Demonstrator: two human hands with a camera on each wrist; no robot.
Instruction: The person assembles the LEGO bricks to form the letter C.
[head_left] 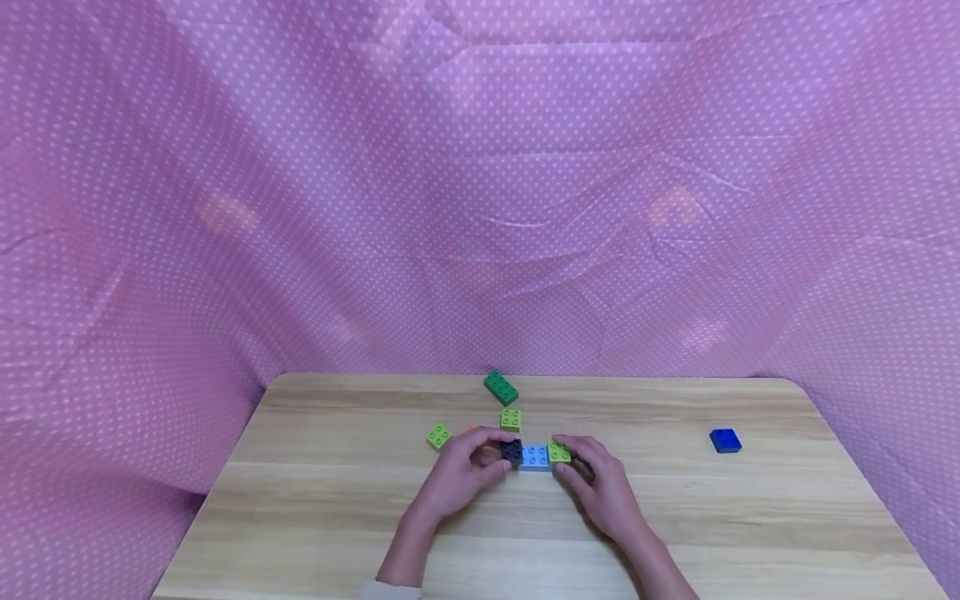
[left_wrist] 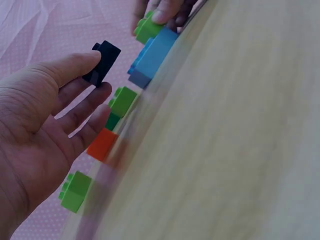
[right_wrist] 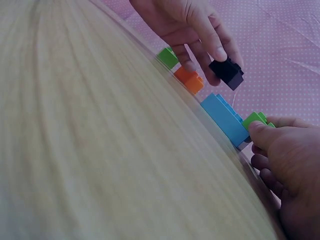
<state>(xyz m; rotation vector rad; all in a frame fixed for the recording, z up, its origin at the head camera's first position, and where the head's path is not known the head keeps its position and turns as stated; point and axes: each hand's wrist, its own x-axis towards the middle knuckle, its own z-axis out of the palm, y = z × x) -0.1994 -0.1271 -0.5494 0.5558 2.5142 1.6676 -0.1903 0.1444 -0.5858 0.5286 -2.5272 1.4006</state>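
Both forearms enter from the near edge of the wooden desk [head_left: 315,517] and meet at its middle. Left hand [head_left: 459,475] pinches a black brick [head_left: 512,452] between thumb and fingertips; the wrist views show this brick lifted just clear of the left end of a light blue brick [head_left: 535,457], close to it but not seated on it. Right hand [head_left: 600,483] grips a lime green brick [head_left: 558,452] with thumb and fingers, and that brick sits on the right end of the light blue brick, which lies flat on the desk. Just behind the left hand's fingers lies an orange brick [left_wrist: 102,144], mostly hidden in the head view. Left of it is a second lime green brick [head_left: 438,437]; a third lime green brick [head_left: 511,419] lies just beyond the hands. Farther still, near the far edge, is a dark green brick [head_left: 500,387]. Well apart on the right lies a dark blue brick [head_left: 724,441]. Pink dotted cloth [head_left: 480,192] surrounds the desk.
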